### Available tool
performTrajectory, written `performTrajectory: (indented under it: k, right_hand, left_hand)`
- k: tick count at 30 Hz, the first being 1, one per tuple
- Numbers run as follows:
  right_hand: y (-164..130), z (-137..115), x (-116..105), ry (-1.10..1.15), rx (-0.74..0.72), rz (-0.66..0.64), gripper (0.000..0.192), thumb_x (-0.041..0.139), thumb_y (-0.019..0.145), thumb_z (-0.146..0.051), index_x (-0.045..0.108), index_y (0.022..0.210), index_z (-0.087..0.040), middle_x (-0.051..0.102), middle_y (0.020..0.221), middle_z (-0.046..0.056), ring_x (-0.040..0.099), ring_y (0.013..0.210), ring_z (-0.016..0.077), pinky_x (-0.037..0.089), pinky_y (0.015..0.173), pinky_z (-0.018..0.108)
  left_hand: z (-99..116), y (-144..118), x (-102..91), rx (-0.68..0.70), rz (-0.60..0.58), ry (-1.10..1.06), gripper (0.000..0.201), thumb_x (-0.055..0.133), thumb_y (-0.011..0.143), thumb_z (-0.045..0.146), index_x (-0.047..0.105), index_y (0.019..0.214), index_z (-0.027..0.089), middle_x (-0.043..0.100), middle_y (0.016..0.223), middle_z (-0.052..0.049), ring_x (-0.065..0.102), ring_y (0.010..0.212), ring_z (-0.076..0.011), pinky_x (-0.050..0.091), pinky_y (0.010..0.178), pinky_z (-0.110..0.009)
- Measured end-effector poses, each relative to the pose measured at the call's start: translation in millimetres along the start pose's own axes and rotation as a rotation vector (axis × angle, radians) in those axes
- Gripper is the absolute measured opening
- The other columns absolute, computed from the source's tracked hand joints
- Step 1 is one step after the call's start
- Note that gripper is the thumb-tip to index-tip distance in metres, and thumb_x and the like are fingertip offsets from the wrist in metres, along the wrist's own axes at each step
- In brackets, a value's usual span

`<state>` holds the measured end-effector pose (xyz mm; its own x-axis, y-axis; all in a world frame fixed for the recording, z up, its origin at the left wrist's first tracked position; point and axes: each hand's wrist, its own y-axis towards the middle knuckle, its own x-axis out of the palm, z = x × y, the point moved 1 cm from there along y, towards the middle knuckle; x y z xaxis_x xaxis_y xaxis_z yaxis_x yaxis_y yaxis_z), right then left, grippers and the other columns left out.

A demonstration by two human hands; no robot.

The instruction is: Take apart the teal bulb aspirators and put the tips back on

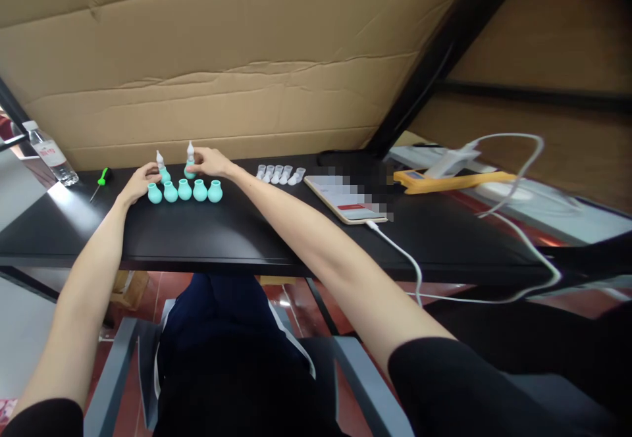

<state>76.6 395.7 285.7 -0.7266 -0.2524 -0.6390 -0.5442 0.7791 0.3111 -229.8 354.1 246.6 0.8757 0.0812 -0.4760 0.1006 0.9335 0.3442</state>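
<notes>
Two teal bulb syringes with pale pointed nozzles stand behind a row of several open teal bulbs (184, 190) on the black table. My left hand (141, 183) has its fingers closed at the side of the left bulb syringe (164, 175), which tilts slightly. The thumb and fingers of my right hand (211, 162) pinch the other bulb syringe (189, 171), held upright a little to the right. The open bulbs sit in front of both hands, mouths up. Several clear plastic nozzle pieces (279, 174) lie in a line right of my right hand.
A phone (340, 197) with a white cable (402, 251) lies right of centre. Beyond it is a yellow-framed object (444, 181). At the left are a green-handled screwdriver (103, 178) and a water bottle (52, 154). Cardboard (222, 62) walls off the back of the table (237, 236).
</notes>
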Motion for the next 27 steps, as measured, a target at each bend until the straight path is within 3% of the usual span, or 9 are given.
performTrajectory:
  k: [5,9,14,18,21,24,27]
  right_hand:
    - [15.7,-12.2,11.7,-0.031,0.023,-0.091,0.034,0.107,0.095,-0.028,0.077,0.109,-0.019,0.088,0.12,0.01,0.082,0.091,0.0254,0.067,0.097,0.04]
    - [21.1,-19.9,19.9,-0.154,-0.003,-0.084,0.042,0.11,0.095,-0.04,0.081,0.12,-0.02,0.088,0.118,0.011,0.08,0.091,0.0261,0.065,0.095,0.04]
    - [18.5,-22.2,19.7,-0.032,0.061,-0.128,0.058,0.118,0.086,-0.046,0.083,0.127,-0.023,0.087,0.116,0.009,0.077,0.084,0.0237,0.068,0.085,0.039]
    - [14.9,-25.5,17.5,-0.064,0.067,-0.151,0.06,0.116,0.088,-0.046,0.084,0.132,-0.021,0.089,0.121,0.01,0.08,0.091,0.023,0.069,0.087,0.036]
    - [13.6,-28.4,14.3,-0.151,0.083,-0.172,0.05,0.111,0.095,-0.035,0.085,0.135,-0.019,0.091,0.134,0.013,0.086,0.103,0.0249,0.071,0.094,0.035]
    - [9.2,-25.3,-3.5,-0.29,0.095,-0.13,0.032,0.102,0.104,-0.024,0.088,0.131,-0.018,0.091,0.141,0.014,0.087,0.125,0.0284,0.069,0.112,0.036]
    - [-6.1,-11.8,-42.0,-0.492,0.112,-0.031,0.017,0.089,0.112,-0.018,0.092,0.129,-0.017,0.092,0.14,0.017,0.086,0.134,0.0332,0.067,0.117,0.041]
  left_hand:
    - [0.3,-2.4,2.3,-0.021,-0.026,-0.044,0.044,0.094,0.086,0.032,0.078,0.124,0.021,0.089,0.138,-0.015,0.085,0.137,-0.0343,0.061,0.136,-0.058]
    - [0.0,-3.4,3.3,-0.024,-0.059,-0.087,0.051,0.101,0.081,0.03,0.079,0.126,0.02,0.089,0.141,-0.016,0.087,0.136,-0.0347,0.059,0.14,-0.059]
    - [-2.0,-3.4,1.7,-0.032,-0.057,-0.1,0.061,0.108,0.078,0.032,0.079,0.131,0.021,0.088,0.147,-0.017,0.085,0.143,-0.0373,0.057,0.141,-0.062]
    - [-0.9,-4.2,1.8,-0.072,-0.059,-0.134,0.068,0.105,0.074,0.026,0.078,0.136,0.02,0.083,0.161,-0.021,0.081,0.153,-0.0402,0.055,0.144,-0.063]
    - [3.4,-6.9,2.5,-0.107,-0.027,-0.135,0.067,0.097,0.076,0.017,0.077,0.14,0.019,0.081,0.164,-0.022,0.077,0.159,-0.0414,0.053,0.145,-0.062]
    - [11.5,-10.7,-0.7,-0.1,0.109,-0.042,0.05,0.088,0.086,0.018,0.079,0.135,0.017,0.088,0.147,-0.019,0.085,0.141,-0.0343,0.062,0.133,-0.053]
    - [24.3,-15.1,-8.8,-0.027,0.312,0.086,0.021,0.08,0.101,0.033,0.08,0.117,0.019,0.089,0.11,-0.01,0.087,0.102,-0.0232,0.069,0.1,-0.037]
